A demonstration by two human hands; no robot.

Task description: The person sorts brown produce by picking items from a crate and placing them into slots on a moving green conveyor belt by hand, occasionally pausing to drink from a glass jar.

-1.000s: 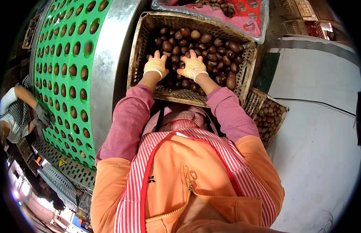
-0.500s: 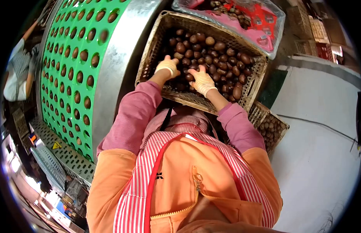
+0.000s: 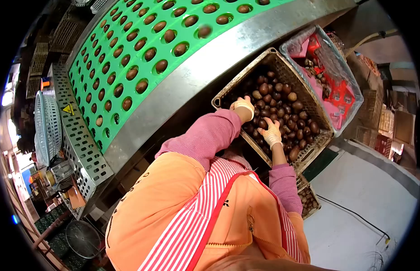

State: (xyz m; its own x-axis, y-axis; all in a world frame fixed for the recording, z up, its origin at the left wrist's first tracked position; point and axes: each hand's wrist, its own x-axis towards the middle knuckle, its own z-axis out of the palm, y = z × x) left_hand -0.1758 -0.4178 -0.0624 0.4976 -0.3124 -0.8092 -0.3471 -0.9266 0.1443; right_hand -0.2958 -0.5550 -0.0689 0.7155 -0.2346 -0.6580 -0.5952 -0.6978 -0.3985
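Brown, round nut-like items (image 3: 291, 118) fill much of a worn plastic crate (image 3: 250, 67) in front of me. My left hand (image 3: 244, 108), in a pale wrap with bare fingertips, is at the crate's left part, its fingers bent down by the items; what lies under them is hidden. Near the crate's front side my right hand (image 3: 271, 132), wrapped the same way, rests on the items with thumb and fingers apart. To the left, a green panel (image 3: 144, 61) carries rows of oval pockets, most with one brown item in each.
A metal rim (image 3: 174, 95) runs between the green panel and the crate. Beyond the crate is a plastic-lined bin (image 3: 354, 104) with pink and red packaging. A smaller crate (image 3: 315, 205) of brown items sits at the right, beside a pale surface with a black cable. A blue basket (image 3: 48, 128) stands far left.
The view has turned left, so crate and hands now appear further right and the green panel spans the top. The co-worker at the left is out of view. My hands remain in the crate.
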